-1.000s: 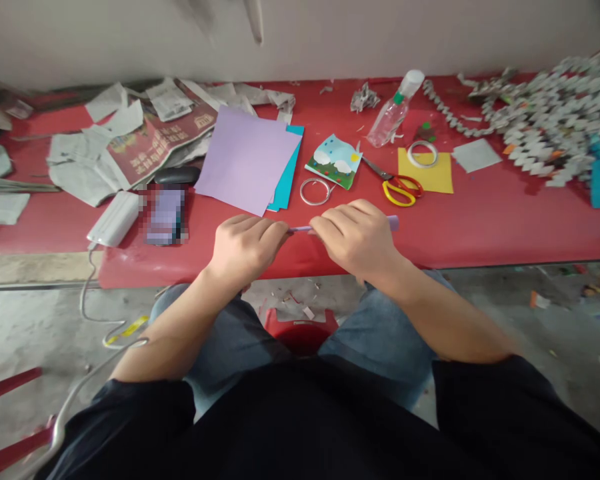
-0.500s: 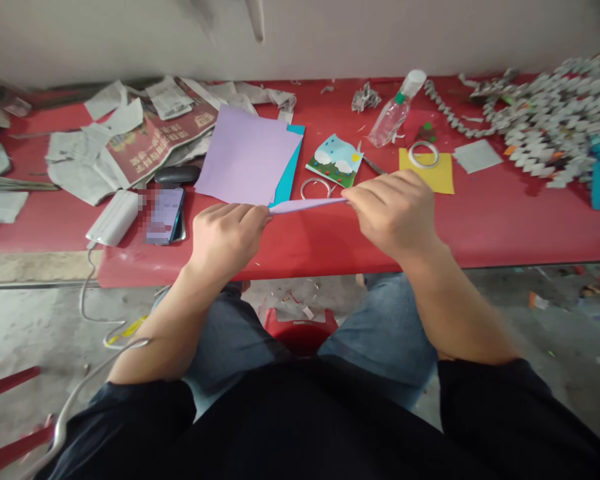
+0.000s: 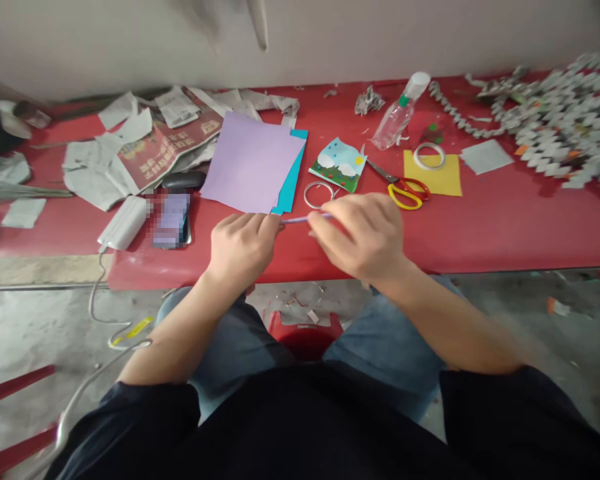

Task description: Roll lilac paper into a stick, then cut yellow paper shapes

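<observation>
A narrow strip of purple paper (image 3: 296, 220) stretches between my two hands above the front of the red table, seen nearly edge-on. My left hand (image 3: 243, 247) is closed on its left end, thumb and fingers pinched. On the other end, my right hand (image 3: 363, 233) grips with thumb and forefinger, the other fingers curled over it. Just beyond the hands lie a roll of tape (image 3: 306, 195) and a small picture card (image 3: 339, 175) with clouds and grass. Scissors (image 3: 405, 193) with red and yellow handles rest past my right hand.
Purple sheets (image 3: 253, 160) overlap blue paper (image 3: 294, 177) at centre. To the left are newspaper (image 3: 155, 157), a phone (image 3: 171, 220) and a white power bank (image 3: 124, 223) with a cable. A bottle (image 3: 395, 120), yellow paper (image 3: 447, 180) and a folded-paper chain (image 3: 555, 127) sit right.
My right hand has moved left, closer to my left hand, so less of the strip shows between them. The scissors' handles have come into view.
</observation>
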The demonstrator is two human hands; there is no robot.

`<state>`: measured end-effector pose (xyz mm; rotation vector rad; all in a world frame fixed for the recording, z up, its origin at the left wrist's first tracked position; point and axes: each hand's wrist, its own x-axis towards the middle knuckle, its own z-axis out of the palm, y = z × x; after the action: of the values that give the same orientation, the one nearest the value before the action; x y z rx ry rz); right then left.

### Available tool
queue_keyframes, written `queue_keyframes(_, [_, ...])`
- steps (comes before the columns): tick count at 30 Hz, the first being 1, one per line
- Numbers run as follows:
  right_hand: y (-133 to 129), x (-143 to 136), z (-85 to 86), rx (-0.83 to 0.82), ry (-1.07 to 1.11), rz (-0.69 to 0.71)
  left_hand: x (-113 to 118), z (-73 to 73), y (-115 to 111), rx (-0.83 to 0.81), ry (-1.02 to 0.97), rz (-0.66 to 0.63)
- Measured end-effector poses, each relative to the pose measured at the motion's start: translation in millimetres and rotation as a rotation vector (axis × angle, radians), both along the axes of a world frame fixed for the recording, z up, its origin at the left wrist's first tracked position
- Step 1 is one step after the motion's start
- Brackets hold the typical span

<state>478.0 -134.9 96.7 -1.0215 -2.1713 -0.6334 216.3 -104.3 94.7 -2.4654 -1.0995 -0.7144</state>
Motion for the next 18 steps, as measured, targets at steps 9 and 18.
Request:
queue_keyframes(9, [-3.7, -21.6, -6.7, -0.030, -0.070, 0.004, 10.2, -1.1, -12.8, -0.058, 0.005, -0.111])
queue_keyframes(18, [-7.6, -20.9, -2.5, -0.173, -0.087, -0.018, 11.5, 2.2, -13.6, -0.029, -0.043, -0.128])
